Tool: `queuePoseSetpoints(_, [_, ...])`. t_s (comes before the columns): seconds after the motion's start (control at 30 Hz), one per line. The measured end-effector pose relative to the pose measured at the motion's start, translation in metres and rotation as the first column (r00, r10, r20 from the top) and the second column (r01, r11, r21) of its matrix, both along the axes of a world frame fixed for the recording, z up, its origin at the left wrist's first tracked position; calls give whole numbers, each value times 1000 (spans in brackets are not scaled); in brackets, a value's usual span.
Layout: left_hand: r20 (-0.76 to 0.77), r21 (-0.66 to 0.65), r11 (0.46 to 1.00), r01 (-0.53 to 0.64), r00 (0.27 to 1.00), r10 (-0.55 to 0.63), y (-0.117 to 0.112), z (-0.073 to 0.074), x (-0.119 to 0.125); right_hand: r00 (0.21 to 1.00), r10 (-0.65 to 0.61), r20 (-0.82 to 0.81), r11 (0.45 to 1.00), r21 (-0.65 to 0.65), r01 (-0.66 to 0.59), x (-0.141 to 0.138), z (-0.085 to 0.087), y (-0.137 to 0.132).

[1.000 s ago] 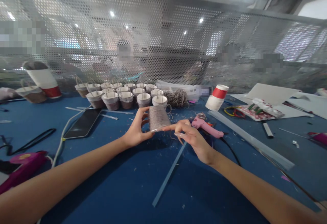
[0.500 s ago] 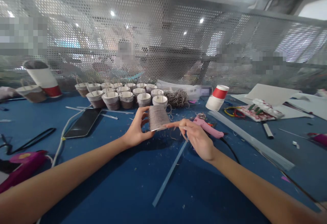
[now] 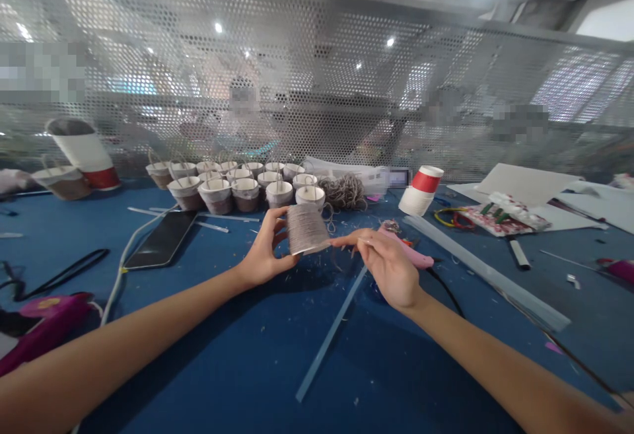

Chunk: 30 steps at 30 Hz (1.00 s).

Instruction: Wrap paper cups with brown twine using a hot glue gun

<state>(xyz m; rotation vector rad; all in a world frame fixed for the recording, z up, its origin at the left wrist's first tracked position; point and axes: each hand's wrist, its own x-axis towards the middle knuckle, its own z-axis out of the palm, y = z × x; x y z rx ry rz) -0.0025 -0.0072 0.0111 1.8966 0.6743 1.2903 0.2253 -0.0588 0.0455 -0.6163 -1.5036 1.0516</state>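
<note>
A paper cup wrapped in grey-beige yarn (image 3: 306, 229) is tilted above the table, its mouth end facing down. My left hand (image 3: 267, 249) grips it from the left, with the thumb below and the fingers curled round the far side. From the right, my right hand (image 3: 389, 262) reaches over with its index finger stretched out to the cup's lower rim. The other fingers of that hand are loosely bent, and I see nothing held in them. Behind my right hand lies a pink glue gun (image 3: 413, 253). A clear glue stick (image 3: 331, 335) lies below it.
Several yarn-wrapped cups with handles (image 3: 215, 196) stand behind, beside a heap of grey yarn (image 3: 344, 191). A black phone (image 3: 163, 239) and white cable lie left. Stacked cups (image 3: 422, 189), glue sticks (image 3: 485, 269) and white sheets (image 3: 525, 183) lie right. Perforated metal screen (image 3: 317, 77) behind.
My right hand has shifted slightly to the right, its fingertip still at the cup's rim. The cup has tipped a little in my left hand.
</note>
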Motion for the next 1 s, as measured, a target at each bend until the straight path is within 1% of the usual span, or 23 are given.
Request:
queuePoseSetpoints(0.1, [15, 6, 1000, 17, 1000, -17, 1, -1, 0, 998, 49, 26, 999, -19, -49, -1, -1, -1])
queuePoseSetpoints(0.17, [31, 15, 1000, 28, 999, -28, 1, -2, 0, 999, 46, -17, 998, -52, -47, -2, -1, 0])
queuePoseSetpoints(0.27, [22, 30, 999, 16, 1000, -16, 1, -2, -1, 993, -51, -105, 982, -189, 30, -1, -1, 4])
queuePoseSetpoints(0.37, [-34, 86, 995, -56, 998, 59, 3, -3, -2, 978, -147, -151, 941, -325, 91, -1, -3, 7])
queuePoseSetpoints(0.43, [-58, 130, 986, -106, 992, 114, 4, -4, -2, 969, -176, -174, 935, -336, 110, -2, -4, 7])
queuePoseSetpoints(0.5, [-52, 130, 983, -127, 990, 135, 4, -4, -2, 960, -213, -183, 936, -319, 147, -2, -6, 7])
queuePoseSetpoints(0.63, [8, 60, 995, -80, 997, 80, 2, -3, -1, 950, -268, -161, 920, -337, 202, -1, -9, 11])
queuePoseSetpoints(0.67, [12, 56, 996, -70, 998, 69, 2, -3, -1, 948, -277, -157, 920, -328, 215, 0, -9, 12])
queuePoseSetpoints(0.73, [-3, 73, 994, -80, 997, 80, 2, -2, -1, 945, -285, -162, 935, -263, 237, 0, -8, 12])
queuePoseSetpoints(0.77, [-18, 90, 991, -98, 995, 100, 2, -2, -1, 949, -270, -165, 949, -211, 234, 1, -8, 11])
queuePoseSetpoints(0.83, [-50, 128, 982, -137, 988, 144, 2, -2, -2, 976, -181, -126, 981, -99, 169, 0, -6, 7])
queuePoseSetpoints(0.9, [-70, 157, 974, -162, 982, 175, 3, -3, -2, 998, -68, 4, 998, -5, 68, -1, -4, 1])
queuePoseSetpoints(0.93, [-74, 165, 972, -168, 980, 182, 3, -4, -2, 996, -28, 90, 999, 27, 25, -1, -4, -2])
queuePoseSetpoints(1.0, [-75, 174, 970, -170, 980, 185, 4, -4, -2, 969, 10, 247, 998, 63, -26, -2, -3, -7])
